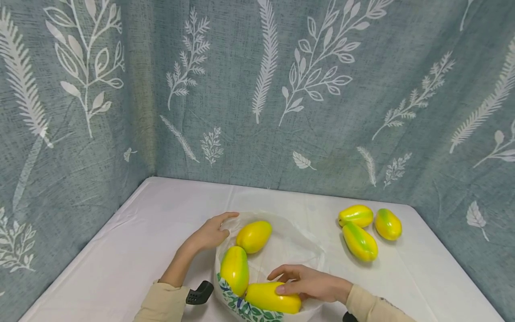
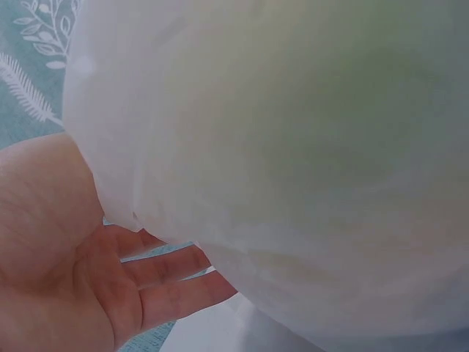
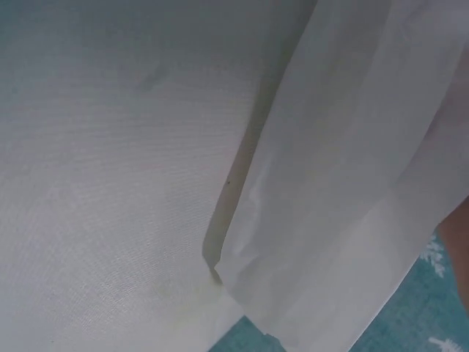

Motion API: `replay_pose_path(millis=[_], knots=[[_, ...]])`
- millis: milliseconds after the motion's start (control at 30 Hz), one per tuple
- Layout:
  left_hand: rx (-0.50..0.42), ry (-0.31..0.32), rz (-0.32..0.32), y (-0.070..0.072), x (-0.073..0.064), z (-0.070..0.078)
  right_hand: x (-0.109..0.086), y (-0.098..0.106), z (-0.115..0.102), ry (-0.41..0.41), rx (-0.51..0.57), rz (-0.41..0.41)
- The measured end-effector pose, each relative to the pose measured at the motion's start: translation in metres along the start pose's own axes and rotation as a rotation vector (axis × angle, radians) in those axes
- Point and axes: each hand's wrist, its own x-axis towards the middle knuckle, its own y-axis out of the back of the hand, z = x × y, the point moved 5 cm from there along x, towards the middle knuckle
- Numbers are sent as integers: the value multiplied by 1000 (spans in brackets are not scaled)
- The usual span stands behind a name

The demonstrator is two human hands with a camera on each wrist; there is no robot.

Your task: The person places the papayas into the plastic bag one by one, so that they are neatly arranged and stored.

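On the left, the left hand's fingers extend along a white bag's rim; whether they pinch cannot be told. A slip could fold the limp rim inward. Inside the bag, the right hand curls around a smooth papaya that might roll. One bag; six papayas: three inside, three rightward on the table.

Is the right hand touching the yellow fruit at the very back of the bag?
Apart. The head view shows white bag between the right hand and the back yellow fruit.
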Motion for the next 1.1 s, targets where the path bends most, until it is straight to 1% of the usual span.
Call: replay_pose_path(millis=[233, 400, 533, 767, 1100], knots=[[1, 3, 8, 0, 1, -1, -1, -2, -1, 23, -27, -51], [4, -4, 9, 0, 1, 0, -1, -3, 0, 38, -19, -77], [6, 4, 11, 0, 0, 0, 0, -3, 1, 40, -2, -95], [3, 11, 9, 0, -1, -1, -1, -5, 1, 25, -10, -105], [1, 5, 5, 1, -1, -1, -2, -7, -1, 31, -28, -104]])
